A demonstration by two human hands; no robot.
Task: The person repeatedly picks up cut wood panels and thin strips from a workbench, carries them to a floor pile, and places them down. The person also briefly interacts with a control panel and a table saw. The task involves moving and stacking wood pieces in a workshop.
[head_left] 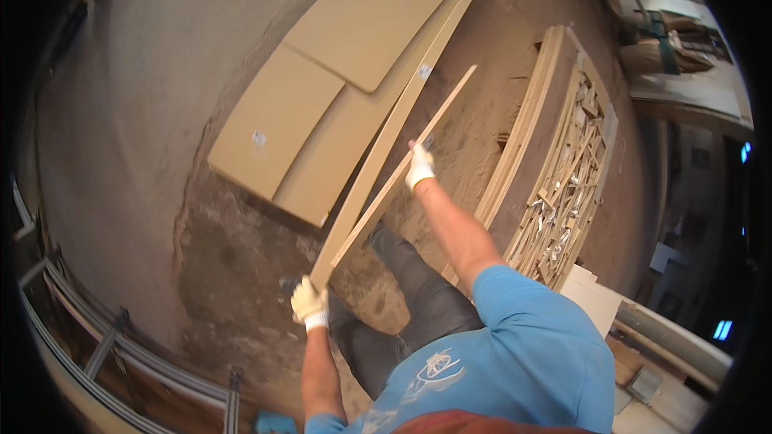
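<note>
Cream-gloved, clasping long board [394, 127] by near end with left hand [310, 303], thin strip [446, 108] around mid-length with right hand [420, 167]. Both angled forward-right, nearly parallel, with strip's lower end close to left hand.

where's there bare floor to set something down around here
One bare patch of floor lies between the tan panels, the left hand and the metal rails. Another floor patch lies between the thin wooden strip and the stacked boards. Crowded: the wood scrap heap.
</note>
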